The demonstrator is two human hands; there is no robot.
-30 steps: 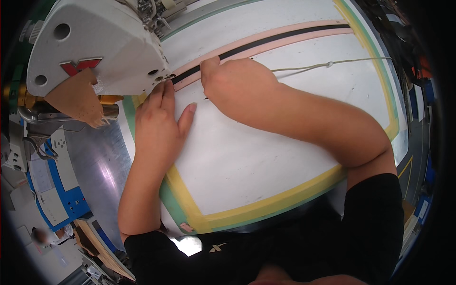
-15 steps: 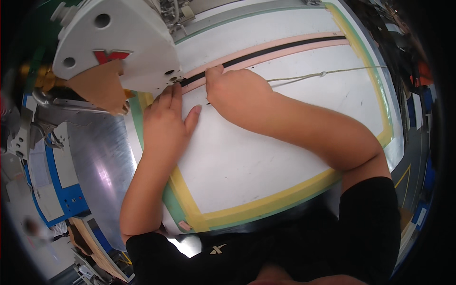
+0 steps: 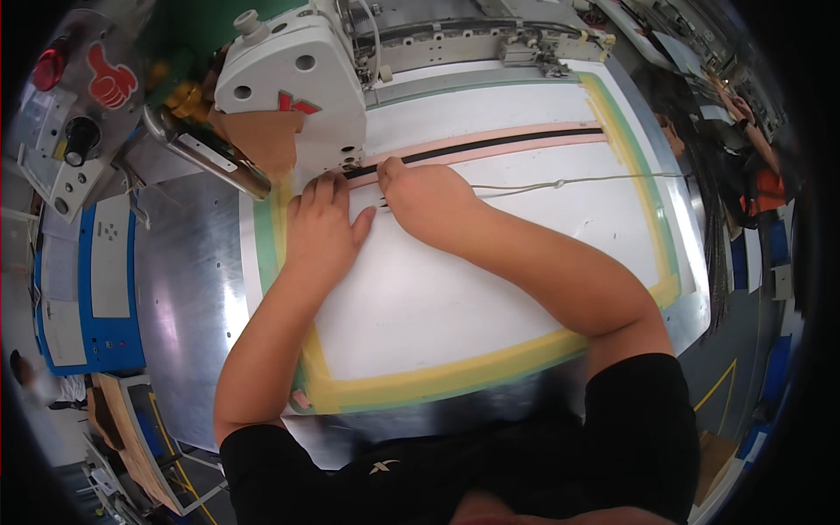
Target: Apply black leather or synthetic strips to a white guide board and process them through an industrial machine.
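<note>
A narrow black strip (image 3: 490, 143) runs between pink bands (image 3: 516, 150) across a white sheet (image 3: 455, 289) with yellow and green tape borders. Flat against the sheet, my left hand (image 3: 322, 229) has its fingertips at the strip's left end, under the sewing machine head (image 3: 297, 105). My right hand (image 3: 429, 199) is closed, thumb and forefinger at the strip just right of the machine head. Dark pointed tips poke out below its fingers, apparently of a small tool mostly hidden in the palm. A knotted cord (image 3: 560, 183) runs from this hand to the right.
Brown paper (image 3: 262, 136) hangs on the machine head. A rail with metal clamps (image 3: 534, 52) lies behind the sheet. At left are a control panel (image 3: 83, 140) with a red button and a blue-framed box (image 3: 109, 289). Another person's arm (image 3: 759, 140) shows at far right.
My view has shifted, bringing more of the machine, rail and control panel into sight. Both hands remain by the strip's left end, with little visible change in their grip.
</note>
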